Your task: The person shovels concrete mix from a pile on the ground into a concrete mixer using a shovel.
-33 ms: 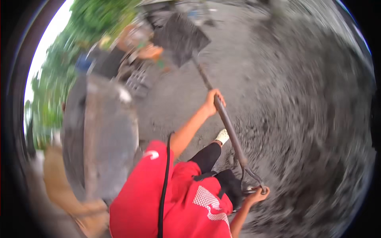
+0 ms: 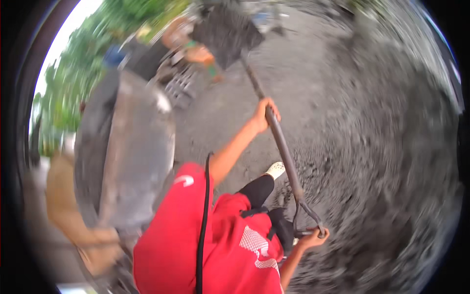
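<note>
A shovel (image 2: 285,153) stretches away from me, its long shaft slanting to the far left. My left hand (image 2: 267,115) is closed around the middle of the shaft. At the near end, my right hand (image 2: 313,238) grips the D-shaped handle. The square blade (image 2: 227,36) is at the far end, raised before me; dark grey, sand-like material seems to cover it, though motion blurs it. On the ground to the right spreads a wide area of dark loose sand (image 2: 372,161).
A large rounded metal vessel (image 2: 139,152) stands at my left, beside a blurred tan shape (image 2: 68,201). Farther off are a grey hollow block (image 2: 180,90), a blurred orange object (image 2: 198,54) and green foliage (image 2: 73,83). My pale shoe (image 2: 276,170) is on the grey ground.
The blade has shifted slightly up and to the right in view. Both hands keep their grip on the shovel; the surroundings have shifted slightly.
</note>
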